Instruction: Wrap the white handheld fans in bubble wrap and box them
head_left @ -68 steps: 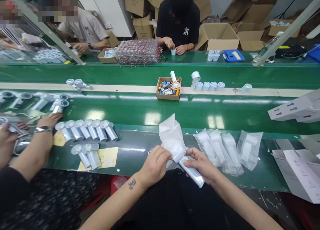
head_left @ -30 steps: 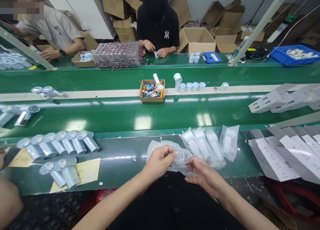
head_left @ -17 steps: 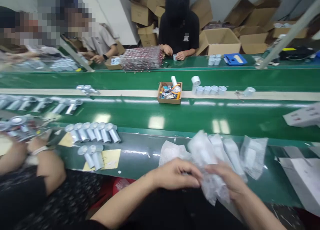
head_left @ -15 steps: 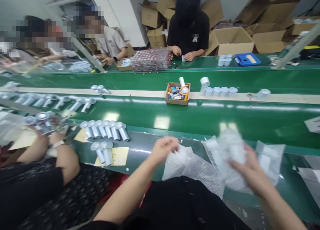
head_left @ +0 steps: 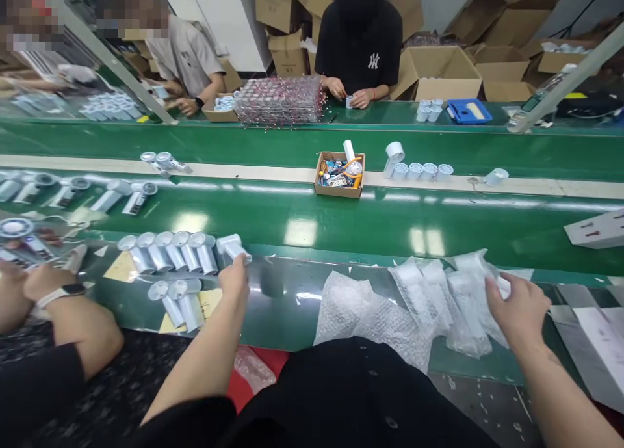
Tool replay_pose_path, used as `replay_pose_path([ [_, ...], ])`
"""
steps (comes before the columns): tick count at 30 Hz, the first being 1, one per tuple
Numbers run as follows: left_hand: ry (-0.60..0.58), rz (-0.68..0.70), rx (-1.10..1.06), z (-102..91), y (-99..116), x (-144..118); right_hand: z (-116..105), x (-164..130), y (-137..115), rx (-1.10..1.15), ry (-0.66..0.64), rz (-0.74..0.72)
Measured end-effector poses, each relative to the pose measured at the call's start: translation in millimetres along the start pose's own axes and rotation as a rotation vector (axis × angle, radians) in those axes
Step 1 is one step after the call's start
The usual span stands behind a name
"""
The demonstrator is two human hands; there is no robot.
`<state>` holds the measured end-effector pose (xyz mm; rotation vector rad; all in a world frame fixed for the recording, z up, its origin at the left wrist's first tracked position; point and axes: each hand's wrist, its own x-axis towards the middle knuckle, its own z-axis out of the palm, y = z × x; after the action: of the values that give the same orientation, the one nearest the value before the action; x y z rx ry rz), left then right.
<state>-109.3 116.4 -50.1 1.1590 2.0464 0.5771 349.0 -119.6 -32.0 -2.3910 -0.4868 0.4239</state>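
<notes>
We note our hands have parted: left hand (head_left: pixel 234 274) now closes its grip on the rightmost silver unit (head_left: pixel 231 247) of the row on the counter (head_left: pixel 287 292); right hand (head_left: pixel 517 308), grip spread, has laid the bagged unit (head_left: pixel 475 285) beside the other bags (head_left: pixel 419 295) – one packed, another started

Lighting: bright, even, from overhead. Glare: pale rectangular reflections on the glossy green conveyor belt (head_left: pixel 341 220); white streaks along the dark workbench edge (head_left: pixel 283 292). Shadows: soft, short. Sharpness: centre crisp; slight smear at far left. Distortion: wide-angle bowing of belt lines, stretched corners. Faces of co-workers pixelated.
</notes>
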Motion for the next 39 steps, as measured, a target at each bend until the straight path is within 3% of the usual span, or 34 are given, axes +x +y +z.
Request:
replay_pose_path([
  [2, -0.136, -0.039, -0.104, 23.7, 7, -39, 23, -33, -37, 0.287, -0.195, 0.097],
  [4, -0.393, -0.006, -0.193, 48.8, 12, -87, 55, -67, -69, 0.452, -0.521, 0.139],
  [6, -0.659, 0.029, -0.219, 72.8, 15, -132, 86, -92, -88, 0.583, -0.746, 0.189],
  [7, -0.767, 0.046, -0.208, 84.1, 14, -148, 96, -99, -92, 0.73, -0.811, 0.247],
  [9, -0.888, 0.087, -0.143, 104.2, 11, -169, 100, -100, -91, 0.945, -0.776, 0.342],
  [12, -0.887, 0.196, 0.0, 126.4, 4, -173, 70, -79, -70, 0.995, -0.605, 0.377],
  [16, -0.804, 0.361, 0.183, 136.6, 8, -153, 11, -60, -28, 0.881, -0.726, 0.347],
  [18, -0.784, 0.421, 0.259, 135.0, 21, -133, -3, -63, -11, 0.877, -0.793, 0.348],
  [20, -0.767, 0.451, 0.337, 131.8, 38, -107, -1, -73, 2, 0.908, -0.793, 0.384],
  [24, -0.646, 0.428, 0.464, 126.9, 66, -55, 29, -92, 12, 0.979, -0.754, 0.518],
  [27, -0.53, 0.427, 0.464, 124.3, 78, -39, 47, -101, 11, 1.009, -0.749, 0.603],
  [29, -0.513, 0.442, 0.428, 122.4, 83, -48, 51, -107, 6, 1.028, -0.791, 0.608],
  [32, -0.561, 0.482, 0.364, 117.0, 85, -90, 49, -114, -8, 1.12, -1.036, 0.511],
  [34, -0.667, 0.533, 0.245, 110.3, 82, -125, 46, -116, -23, 1.168, -1.273, 0.413],
  [36, -0.861, 0.532, 0.046, 101.8, 77, -153, 44, -114, -38, 1.154, -1.454, 0.34],
  [38, -1.013, 0.42, -0.151, 94.2, 72, -167, 43, -110, -50, 1.104, -1.502, 0.323],
  [39, -1.017, 0.33, -0.224, 91.5, 70, -169, 41, -108, -54, 1.077, -1.478, 0.329],
])
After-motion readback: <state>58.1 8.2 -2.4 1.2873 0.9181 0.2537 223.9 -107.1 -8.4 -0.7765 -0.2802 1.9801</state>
